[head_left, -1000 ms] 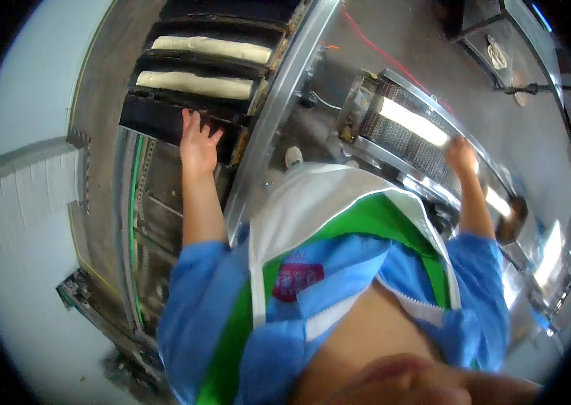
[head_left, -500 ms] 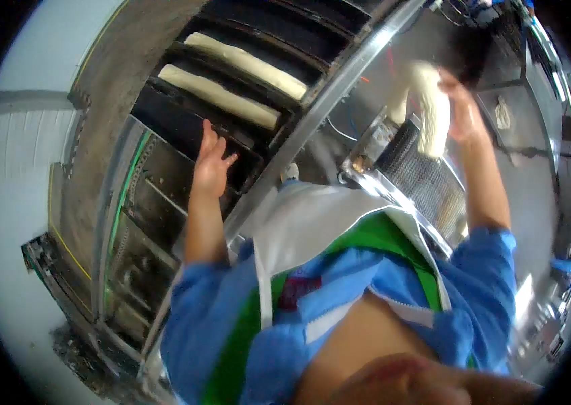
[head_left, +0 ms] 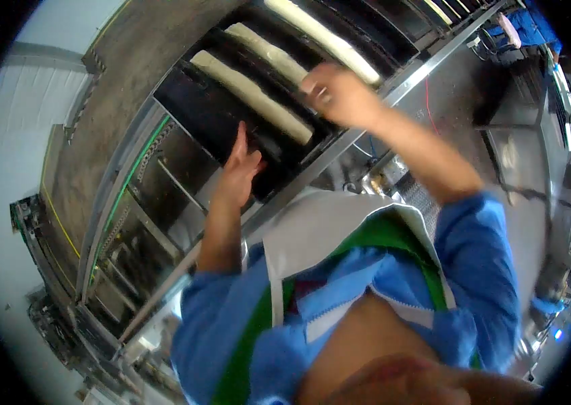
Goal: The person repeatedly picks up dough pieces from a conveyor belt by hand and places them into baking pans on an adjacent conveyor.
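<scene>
A black tray with long grooves holds pale dough strips. One strip lies in the groove nearest my left hand. Beyond it is a second strip, its near end hidden by my right hand. A longer third strip lies farther up. My right hand is over the tray with fingers curled and smeared by motion; whether it grips the second strip is unclear. At the tray's near side my left hand is spread, index finger stretched out, holding nothing.
A metal rail runs along the tray line. Beside it, partly behind my right arm, is a mesh conveyor. More grooved trays with strips continue to the upper right, near a person in blue. Metal framework is at the left.
My right hand has swung from above the conveyor to the tray, and the dough it carried no longer hangs from it. A third strip now shows in the tray. The view has shifted.
</scene>
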### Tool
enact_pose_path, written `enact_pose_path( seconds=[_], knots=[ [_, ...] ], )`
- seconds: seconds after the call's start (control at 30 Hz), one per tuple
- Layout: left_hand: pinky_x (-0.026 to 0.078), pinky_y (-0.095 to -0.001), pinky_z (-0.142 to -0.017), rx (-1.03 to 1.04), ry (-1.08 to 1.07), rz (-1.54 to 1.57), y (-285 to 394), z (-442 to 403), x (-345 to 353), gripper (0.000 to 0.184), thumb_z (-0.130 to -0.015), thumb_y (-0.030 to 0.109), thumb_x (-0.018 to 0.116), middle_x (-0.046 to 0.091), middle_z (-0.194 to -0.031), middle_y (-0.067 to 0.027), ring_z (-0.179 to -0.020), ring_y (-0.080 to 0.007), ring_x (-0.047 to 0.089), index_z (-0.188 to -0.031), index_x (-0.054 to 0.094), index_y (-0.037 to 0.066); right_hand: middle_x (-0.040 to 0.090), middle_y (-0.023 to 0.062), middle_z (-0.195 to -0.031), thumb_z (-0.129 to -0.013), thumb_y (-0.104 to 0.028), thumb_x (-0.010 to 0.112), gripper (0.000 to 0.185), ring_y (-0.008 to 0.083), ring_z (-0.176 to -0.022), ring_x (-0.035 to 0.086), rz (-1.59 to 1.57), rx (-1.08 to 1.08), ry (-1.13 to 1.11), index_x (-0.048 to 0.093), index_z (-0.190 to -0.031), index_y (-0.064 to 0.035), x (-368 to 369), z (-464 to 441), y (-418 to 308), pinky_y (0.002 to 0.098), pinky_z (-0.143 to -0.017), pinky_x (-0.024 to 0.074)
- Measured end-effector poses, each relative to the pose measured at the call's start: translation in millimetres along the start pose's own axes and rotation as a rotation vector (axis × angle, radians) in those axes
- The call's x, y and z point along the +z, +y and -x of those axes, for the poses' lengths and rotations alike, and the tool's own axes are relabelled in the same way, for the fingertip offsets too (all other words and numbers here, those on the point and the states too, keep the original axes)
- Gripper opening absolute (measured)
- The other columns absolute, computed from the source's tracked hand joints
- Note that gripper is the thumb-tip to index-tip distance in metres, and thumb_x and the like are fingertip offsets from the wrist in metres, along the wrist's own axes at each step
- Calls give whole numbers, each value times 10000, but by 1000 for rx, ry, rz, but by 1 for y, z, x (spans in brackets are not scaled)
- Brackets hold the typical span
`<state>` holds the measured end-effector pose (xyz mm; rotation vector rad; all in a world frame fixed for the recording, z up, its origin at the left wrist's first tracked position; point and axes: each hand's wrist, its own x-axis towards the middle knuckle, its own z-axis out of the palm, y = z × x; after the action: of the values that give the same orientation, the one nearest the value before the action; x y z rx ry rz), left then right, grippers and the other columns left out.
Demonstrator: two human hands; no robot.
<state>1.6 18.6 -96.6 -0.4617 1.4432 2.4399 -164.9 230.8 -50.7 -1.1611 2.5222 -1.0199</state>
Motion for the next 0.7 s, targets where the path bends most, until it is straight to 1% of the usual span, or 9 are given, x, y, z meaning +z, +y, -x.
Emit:
enact_pose_path(
  seconds=[0.1, 0.17, 0.3, 0.4, 0.47, 0.5, 0.57, 0.63, 0.7],
  knots=[
    [231, -337, -984, 30, 16, -48, 5, -3, 9, 790, -829, 182, 533, 93, -1451, -78, -1245, -179, 256, -1402, -6, 111, 534, 147, -969, -705, -62, 592, 292, 281, -917, 551, 79, -68, -156, 547, -992, -37, 59, 1, -18, 376, -741, 485],
    [231, -340, -987, 30, 25, -40, 5, -3, 10, 779, -834, 169, 524, 122, -1441, -75, -1240, -184, 267, -1403, -5, 114, 493, 152, -1010, -680, -24, 572, 353, 307, -919, 531, 357, 154, -249, 525, -1029, -42, 84, 0, -28, 390, -740, 484],
    [232, -350, -987, 32, -18, -33, 12, 1, 15, 769, -838, 164, 518, 160, -1424, -67, -1239, -194, 275, -1404, 2, 113, 483, 194, -1057, -746, -92, 526, 311, 336, -937, 529, 383, 109, -93, 524, -1055, -55, 103, 0, -24, 408, -719, 506],
    [249, -415, -968, 46, -74, -23, 10, -1, 1, 738, -847, 212, 511, 58, -1462, -52, -1267, -201, 236, -1408, 35, 162, 480, 190, -1048, -759, -76, 501, 304, 331, -938, 526, 384, 149, -119, 525, -1062, -63, 100, -3, -33, 407, -709, 510],
    [237, -405, -978, 20, -69, -9, 12, -4, -2, 755, -844, 205, 520, 74, -1454, -57, -1262, -207, 242, -1407, 20, 148, 483, 170, -1033, -747, -76, 526, 317, 329, -948, 519, 345, 188, -228, 531, -1064, -73, 87, 3, -39, 416, -750, 495],
    [224, -395, -988, 1, -57, 11, 16, -3, -1, 772, -842, 198, 528, 91, -1446, -62, -1258, -213, 248, -1406, 5, 134, 483, 170, -1033, -747, -76, 526, 317, 329, -948, 519, 345, 188, -216, 531, -1064, -73, 86, 10, -37, 416, -750, 495],
    [205, -424, -993, 6, -53, -24, 16, -5, -1, 767, -845, 209, 527, 58, -1453, -64, -1274, -223, 222, -1407, 8, 148, 477, 154, -1117, -665, -10, 601, 477, 318, -1000, 506, 230, 20, -67, 498, -1122, -101, 87, 32, -24, 378, -796, 469],
    [185, -453, -999, 9, -50, -63, 19, -4, 4, 762, -849, 220, 526, 25, -1461, -66, -1290, -234, 195, -1408, 12, 162, 468, 139, -1181, -667, -1, 610, 451, 318, -1044, 496, 12, 7, 82, 516, -1098, -96, 66, 66, -24, 370, -853, 443],
    [221, -511, -972, 6, 28, -155, 22, -2, 13, 675, -885, 214, 432, 226, -1386, -58, -1237, -207, 276, -1408, 8, 170, 472, 129, -1197, -665, 11, 611, 439, 316, -1090, 473, 101, 13, 213, 527, -1084, -90, 25, 119, -16, 373, -902, 409]
  ],
)
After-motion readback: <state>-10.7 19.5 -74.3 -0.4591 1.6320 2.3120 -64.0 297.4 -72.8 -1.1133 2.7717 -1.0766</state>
